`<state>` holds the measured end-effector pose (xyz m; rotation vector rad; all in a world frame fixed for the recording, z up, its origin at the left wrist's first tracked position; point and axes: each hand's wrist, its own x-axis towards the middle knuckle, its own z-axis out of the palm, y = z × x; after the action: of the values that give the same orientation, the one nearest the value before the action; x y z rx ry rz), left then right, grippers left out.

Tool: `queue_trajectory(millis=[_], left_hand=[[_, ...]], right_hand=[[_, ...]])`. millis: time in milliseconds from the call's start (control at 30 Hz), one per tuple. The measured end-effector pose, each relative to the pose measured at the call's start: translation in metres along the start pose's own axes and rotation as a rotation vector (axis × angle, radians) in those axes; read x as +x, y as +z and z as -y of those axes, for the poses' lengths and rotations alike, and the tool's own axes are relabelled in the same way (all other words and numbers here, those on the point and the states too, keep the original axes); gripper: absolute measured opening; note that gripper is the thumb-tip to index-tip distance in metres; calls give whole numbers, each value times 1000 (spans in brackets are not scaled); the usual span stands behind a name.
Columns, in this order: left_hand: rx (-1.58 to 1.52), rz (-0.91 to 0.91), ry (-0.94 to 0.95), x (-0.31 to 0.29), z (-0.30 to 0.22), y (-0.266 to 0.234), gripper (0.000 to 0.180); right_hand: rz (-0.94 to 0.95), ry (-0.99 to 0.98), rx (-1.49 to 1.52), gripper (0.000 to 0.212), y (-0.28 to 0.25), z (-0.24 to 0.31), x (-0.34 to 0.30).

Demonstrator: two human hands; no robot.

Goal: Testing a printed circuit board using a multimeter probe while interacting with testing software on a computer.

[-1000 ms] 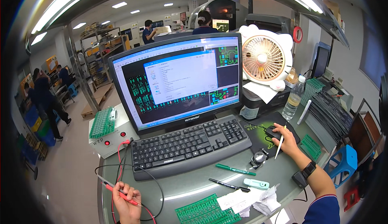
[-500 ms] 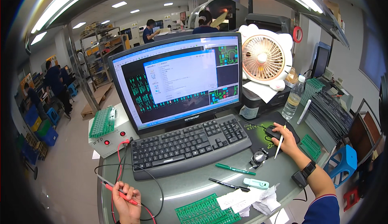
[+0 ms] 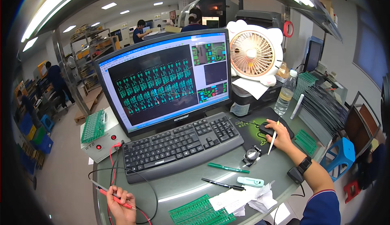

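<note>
My left hand (image 3: 119, 208), low on the left, is closed round a red test probe (image 3: 103, 191) with a thin grey tip end; cables trail from it. A second probe may be in the same grip, but I cannot tell. My right hand (image 3: 280, 135) rests over a black computer mouse (image 3: 264, 130) on a dark mouse pad (image 3: 256, 137) with a green design. Between its fingers sticks a slim white pen-like stick (image 3: 272, 142), slanting down. The monitor (image 3: 156, 85) shows rows of green board layouts and small close-ups down its right side. Below it lies a black keyboard (image 3: 178, 143).
A grey box (image 3: 106, 137) with red sockets carries green circuit boards (image 3: 93, 126). More boards (image 3: 199, 210) lie by crumpled papers (image 3: 239, 198). Pens, a loupe (image 3: 252, 154), a water bottle (image 3: 286, 93) and a white fan (image 3: 254, 52) stand about. People work behind.
The white dialog window on the monitor has gone, uncovering the full board layout. The whole view has shifted slightly. Both hands keep their grips.
</note>
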<state>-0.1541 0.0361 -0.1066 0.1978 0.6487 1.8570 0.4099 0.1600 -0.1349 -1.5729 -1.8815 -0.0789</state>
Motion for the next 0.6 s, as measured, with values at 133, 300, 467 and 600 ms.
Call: queue_trajectory(millis=[133, 300, 467, 600], left_hand=[[6, -6, -6, 2, 0, -1, 16], [-9, 13, -12, 3, 0, -3, 17], [-7, 25, -19, 4, -1, -3, 17], [-8, 30, -16, 4, 0, -3, 17]], right_hand=[[-16, 4, 1, 39, 0, 0, -1], [-6, 2, 11, 38, -2, 2, 0], [-8, 10, 9, 37, -1, 2, 0], [-6, 9, 14, 37, 0, -1, 0]])
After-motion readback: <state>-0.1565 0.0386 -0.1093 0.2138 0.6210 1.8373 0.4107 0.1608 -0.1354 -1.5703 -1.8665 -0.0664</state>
